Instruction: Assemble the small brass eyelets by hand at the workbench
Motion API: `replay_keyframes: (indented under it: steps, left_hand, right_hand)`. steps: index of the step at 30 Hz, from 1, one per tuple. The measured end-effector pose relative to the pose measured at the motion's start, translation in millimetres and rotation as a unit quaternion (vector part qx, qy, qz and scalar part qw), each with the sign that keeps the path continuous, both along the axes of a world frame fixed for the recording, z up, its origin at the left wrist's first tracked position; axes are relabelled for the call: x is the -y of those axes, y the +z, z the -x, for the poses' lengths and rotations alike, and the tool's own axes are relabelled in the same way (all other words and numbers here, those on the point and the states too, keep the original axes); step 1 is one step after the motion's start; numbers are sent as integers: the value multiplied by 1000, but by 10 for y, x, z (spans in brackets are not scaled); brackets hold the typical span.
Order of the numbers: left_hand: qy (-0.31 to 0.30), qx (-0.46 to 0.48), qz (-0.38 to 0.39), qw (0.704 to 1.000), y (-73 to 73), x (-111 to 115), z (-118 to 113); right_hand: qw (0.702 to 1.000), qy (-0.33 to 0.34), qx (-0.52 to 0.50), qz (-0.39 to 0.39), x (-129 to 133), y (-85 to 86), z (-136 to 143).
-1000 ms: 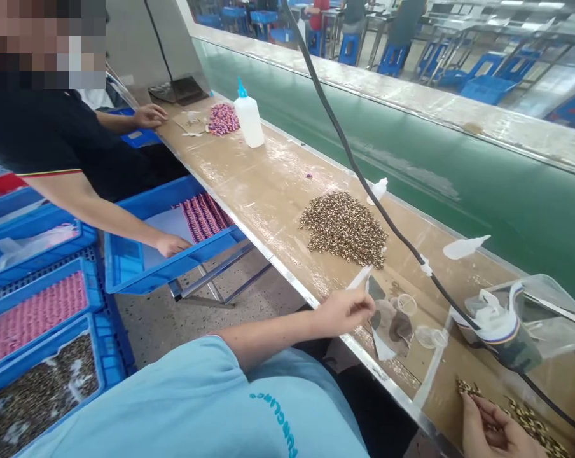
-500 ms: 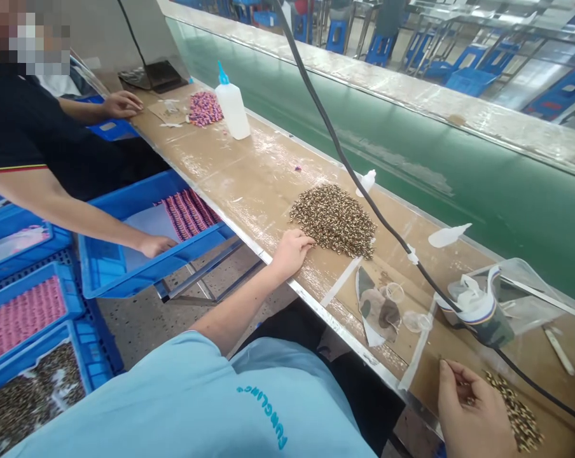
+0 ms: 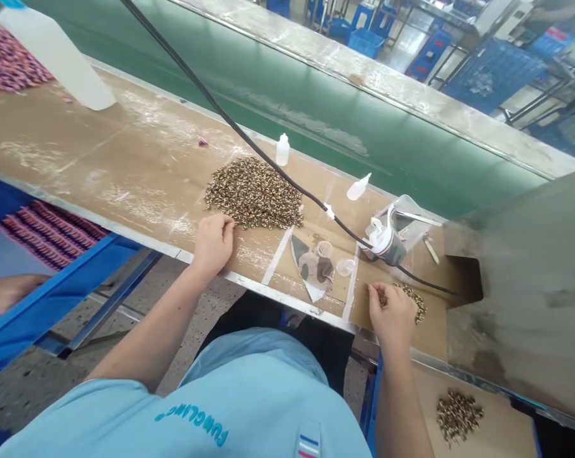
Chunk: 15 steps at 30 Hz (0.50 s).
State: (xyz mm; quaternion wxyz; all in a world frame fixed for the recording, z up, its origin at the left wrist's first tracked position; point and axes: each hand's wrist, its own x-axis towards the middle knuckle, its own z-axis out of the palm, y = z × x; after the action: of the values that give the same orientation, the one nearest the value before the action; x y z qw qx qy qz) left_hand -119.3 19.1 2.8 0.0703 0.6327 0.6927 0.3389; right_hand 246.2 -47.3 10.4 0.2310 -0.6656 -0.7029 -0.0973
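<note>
My left hand [image 3: 214, 245] rests at the near left edge of a large pile of small gold-and-dark ring-like pieces [image 3: 254, 193]. Its thumb and fingers are pressed together, and whatever is between them is too small to make out. Over the table at the right, my right hand [image 3: 396, 312] is closed, with a few similar small pieces showing inside its curled fingers. Partly behind that hand lies a smaller pile of the same pieces [image 3: 417, 304]. Between my hands lie a camouflage-patterned cloth scrap [image 3: 311, 267] and a clear round lid [image 3: 345, 267].
Small white bottles [image 3: 282, 151] line the far edge, with a black cable [image 3: 211, 95] crossing above. A cup with white tissue [image 3: 387, 242] stands at right, near a metal panel [image 3: 521, 286]. Farther left are a large bottle [image 3: 61, 60], a blue tray [image 3: 77, 273] and a co-worker's hand [image 3: 13, 292].
The view has swung to the right, bringing in the metal panel and another small pile at lower right. Both my hands stay closed beside their piles.
</note>
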Motion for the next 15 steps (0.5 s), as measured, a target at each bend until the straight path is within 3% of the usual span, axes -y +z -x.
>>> replay_keyframes:
  steps: [4, 8, 11, 15]
  left_hand:
    - [23, 107, 30, 994, 65, 101, -134]
    - [-16, 248, 50, 967, 115, 177, -322]
    - [-76, 361, 100, 924, 169, 226, -488]
    - [-134, 500, 185, 835, 241, 291, -723]
  right_hand:
    - [998, 44, 44, 6, -55, 18, 67]
    - [994, 65, 88, 4, -103, 17, 126]
    - [992, 69, 106, 16, -126, 5, 145]
    - [993, 72, 80, 44, -140, -13, 137]
